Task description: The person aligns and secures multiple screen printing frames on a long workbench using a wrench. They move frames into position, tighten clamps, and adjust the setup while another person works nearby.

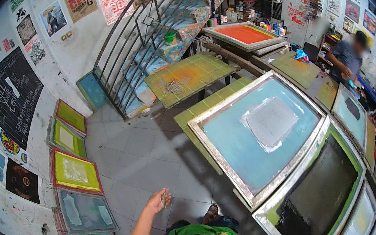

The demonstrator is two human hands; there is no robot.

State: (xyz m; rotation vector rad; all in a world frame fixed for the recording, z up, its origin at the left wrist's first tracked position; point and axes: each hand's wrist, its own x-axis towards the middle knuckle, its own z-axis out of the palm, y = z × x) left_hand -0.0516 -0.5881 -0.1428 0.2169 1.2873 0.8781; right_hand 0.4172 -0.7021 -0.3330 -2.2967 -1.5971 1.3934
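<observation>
My left hand (157,201) is held out low in front of me, above the tiled floor. Its fingers are closed round a small metal piece (165,200), brownish and shiny, too small to tell its kind. My right hand is out of sight. To the right of my left hand a silk-screen frame (213,141) with pale blue mesh and a grey patch lies on a green board (196,127). Beyond it, several small metal parts (174,86) lie loose on another green board (198,74).
A screen with a black area (319,194) lies at the right. Several screens, one yellow-green (75,172), lean along the left wall. A metal stair railing (128,30) rises behind. Another person (345,57) stands at the far right. A red-orange screen (245,34) lies at the back.
</observation>
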